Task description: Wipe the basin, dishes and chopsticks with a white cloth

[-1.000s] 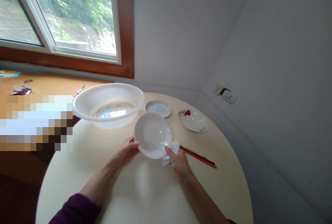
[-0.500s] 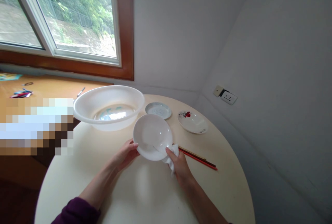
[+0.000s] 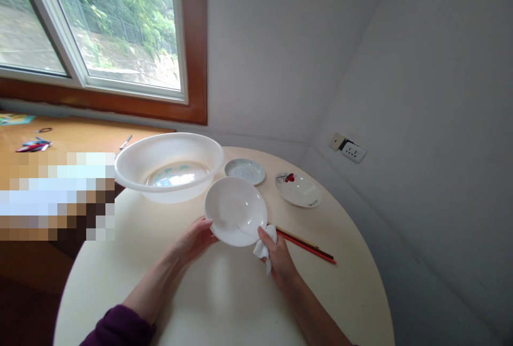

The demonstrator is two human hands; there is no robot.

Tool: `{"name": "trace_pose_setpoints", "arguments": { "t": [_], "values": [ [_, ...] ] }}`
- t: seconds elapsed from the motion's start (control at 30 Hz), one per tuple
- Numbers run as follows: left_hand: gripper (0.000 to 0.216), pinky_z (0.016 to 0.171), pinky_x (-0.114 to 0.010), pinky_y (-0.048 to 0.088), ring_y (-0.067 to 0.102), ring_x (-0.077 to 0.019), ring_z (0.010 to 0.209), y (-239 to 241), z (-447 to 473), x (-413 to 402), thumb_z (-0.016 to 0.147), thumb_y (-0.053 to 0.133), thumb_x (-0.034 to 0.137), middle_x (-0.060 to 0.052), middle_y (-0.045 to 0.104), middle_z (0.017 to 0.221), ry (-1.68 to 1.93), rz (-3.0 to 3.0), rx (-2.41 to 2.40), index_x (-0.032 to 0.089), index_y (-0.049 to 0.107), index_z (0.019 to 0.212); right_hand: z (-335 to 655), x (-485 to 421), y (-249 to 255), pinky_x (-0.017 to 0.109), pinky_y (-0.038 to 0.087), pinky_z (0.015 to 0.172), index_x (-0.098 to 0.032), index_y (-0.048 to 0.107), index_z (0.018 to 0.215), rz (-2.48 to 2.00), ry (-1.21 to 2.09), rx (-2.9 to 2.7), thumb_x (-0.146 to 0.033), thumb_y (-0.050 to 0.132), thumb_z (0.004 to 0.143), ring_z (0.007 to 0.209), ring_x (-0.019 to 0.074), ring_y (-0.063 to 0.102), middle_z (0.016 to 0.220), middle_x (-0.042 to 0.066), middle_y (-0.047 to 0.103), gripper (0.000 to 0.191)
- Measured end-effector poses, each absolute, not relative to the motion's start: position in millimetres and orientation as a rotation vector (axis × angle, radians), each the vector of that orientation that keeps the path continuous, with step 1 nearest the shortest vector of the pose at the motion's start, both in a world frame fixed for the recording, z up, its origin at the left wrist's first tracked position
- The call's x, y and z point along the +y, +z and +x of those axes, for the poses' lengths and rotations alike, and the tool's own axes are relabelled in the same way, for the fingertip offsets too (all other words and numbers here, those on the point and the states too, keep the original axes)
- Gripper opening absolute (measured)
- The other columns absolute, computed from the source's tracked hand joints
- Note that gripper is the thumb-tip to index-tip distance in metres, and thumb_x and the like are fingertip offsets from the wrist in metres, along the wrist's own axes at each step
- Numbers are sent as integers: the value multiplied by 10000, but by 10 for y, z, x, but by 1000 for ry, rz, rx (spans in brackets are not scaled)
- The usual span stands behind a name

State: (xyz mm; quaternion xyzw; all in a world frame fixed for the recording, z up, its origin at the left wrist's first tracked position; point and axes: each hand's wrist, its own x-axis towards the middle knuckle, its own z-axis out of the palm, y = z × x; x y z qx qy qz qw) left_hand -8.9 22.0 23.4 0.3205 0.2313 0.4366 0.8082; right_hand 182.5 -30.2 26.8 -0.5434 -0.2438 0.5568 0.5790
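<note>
- The white plate is held tilted above the tabletop, its rim pinched at 8 o'clock by the left hand, thumb uppermost.
- At the plate's 4 o'clock, the white cloth is gripped by the right hand, whose thumb is laid at the rim.
- Compared with a second ago, the cloth is bunched more and its tail is hung lower; the plate is barely shifted.
- Around the plate are set a pale blue saucer at 12, sticks at 4, a flowered dish at 2, and a basin at 10 o'clock.
- Room is left at 6 o'clock between the forearms; at 3, the wall is seen beyond the table's curved edge.
</note>
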Motion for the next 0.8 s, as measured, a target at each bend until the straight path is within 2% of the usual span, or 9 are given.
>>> {"name": "trace_pose_setpoints", "arguments": {
  "t": [0.53, 0.67, 0.8],
  "values": [
    [296, 884, -406, 413, 583, -256, 952, 222, -78, 213, 766, 567, 226, -134, 664, 1022, 854, 652, 481, 81, 621, 1018, 1840, -321, 219, 142, 215, 312, -175, 494, 622, -1206, 1268, -552, -432, 760, 479, 386, 39, 345, 451, -86, 430, 397],
    [289, 848, -453, 432, 596, -255, 878, 237, -72, 198, 751, 581, 229, -120, 679, 938, 840, 626, 533, 83, 624, 997, 1850, -317, 222, 139, 211, 307, -183, 484, 619, -1194, 1266, -531, -422, 761, 482, 378, 36, 336, 445, -86, 439, 391],
    [294, 861, -432, 425, 595, -257, 893, 250, -66, 195, 749, 581, 221, -110, 680, 879, 846, 627, 517, 77, 618, 1003, 1843, -328, 260, 140, 207, 300, -183, 491, 630, -1185, 1267, -530, -416, 761, 476, 372, 39, 338, 442, -80, 454, 389]
  ]
}}
